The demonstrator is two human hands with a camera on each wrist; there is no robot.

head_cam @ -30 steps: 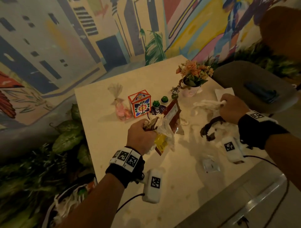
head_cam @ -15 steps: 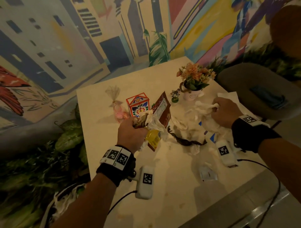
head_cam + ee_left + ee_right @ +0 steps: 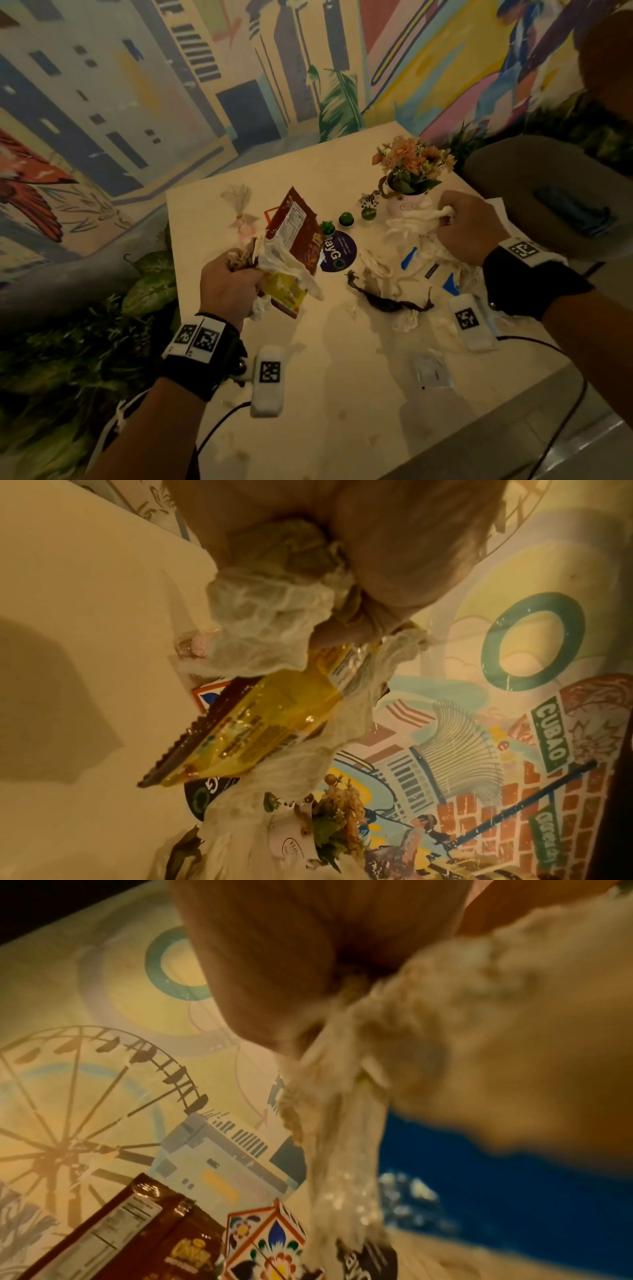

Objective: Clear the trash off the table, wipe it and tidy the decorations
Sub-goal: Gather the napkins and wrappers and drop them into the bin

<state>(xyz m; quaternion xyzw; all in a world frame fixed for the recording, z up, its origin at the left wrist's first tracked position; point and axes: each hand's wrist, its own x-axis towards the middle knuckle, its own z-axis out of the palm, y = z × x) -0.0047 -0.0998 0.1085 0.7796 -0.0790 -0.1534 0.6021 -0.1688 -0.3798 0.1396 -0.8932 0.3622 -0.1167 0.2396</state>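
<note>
Over cream worktop [image 3: 308, 394]: left hand [image 3: 227, 286] fingers clamped on brown and yellow snack wrappers [image 3: 291, 246]; right hand [image 3: 467, 224] fingers clamped on crumpled white tissue [image 3: 416, 221]; mural reading "CUBAO".

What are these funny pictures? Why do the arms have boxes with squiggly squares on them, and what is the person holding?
A person is cleaning a table and wears three cameras. The big picture comes from a camera on their head, looking down at both hands. The other two come from little cameras strapped to the wrists, so they look along the fingers; those white boxes are the cameras.

The left hand holds a bunch of trash: a brown snack wrapper, a yellow wrapper and crumpled tissue. The right hand grips a wad of white tissue.

On the table lie more tissue scraps, a dark peel, a flower pot, tiny green plants and a painted box.
</note>
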